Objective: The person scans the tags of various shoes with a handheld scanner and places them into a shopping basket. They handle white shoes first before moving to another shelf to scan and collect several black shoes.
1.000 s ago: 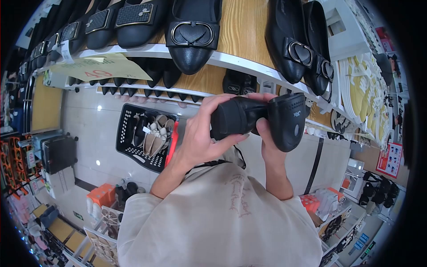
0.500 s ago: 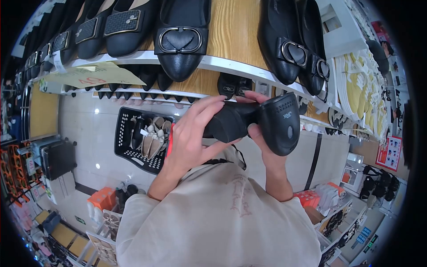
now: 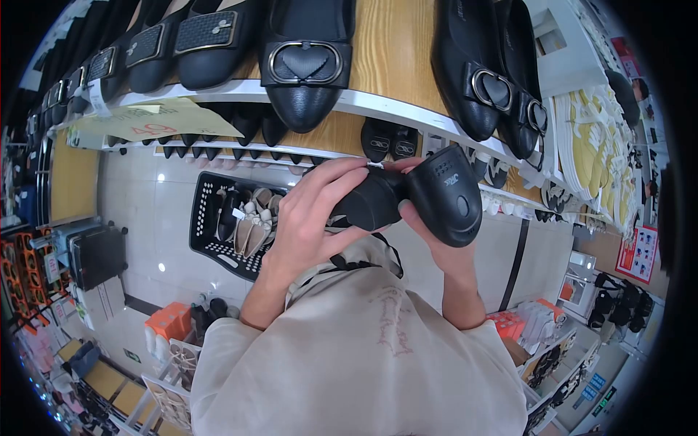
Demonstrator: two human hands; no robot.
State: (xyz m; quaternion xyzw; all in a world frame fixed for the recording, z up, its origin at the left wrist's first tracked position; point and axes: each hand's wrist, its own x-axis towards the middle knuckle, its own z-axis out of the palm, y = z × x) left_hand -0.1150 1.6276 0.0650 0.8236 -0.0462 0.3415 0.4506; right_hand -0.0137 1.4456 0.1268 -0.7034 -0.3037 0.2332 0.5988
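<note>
My left hand (image 3: 309,214) is wrapped round a black shoe (image 3: 369,203), its block-like dark end turned toward me. My right hand (image 3: 436,243) grips a black handheld barcode scanner (image 3: 454,200) whose rounded head is uppermost and close to the shoe. The scanner's handle is mostly hidden behind its head and my fingers. Both hands are in front of my chest, just below the shelf edge. Above them, a black flat shoe with a heart buckle (image 3: 304,69) stands on the wooden shelf (image 3: 385,54).
A black basket (image 3: 200,236) with several shoes sits on the tiled floor to the left. More black shoes (image 3: 483,76) line the shelf, with a yellow price card (image 3: 156,122) at its edge. Yellow-and-white sneakers (image 3: 582,145) are at the right. A dark suitcase (image 3: 98,254) stands far left.
The scanner has tilted and shifted slightly left and up, nearer the shoe. The shelf and basket appear a little further right in view. Both hands keep their grip.
</note>
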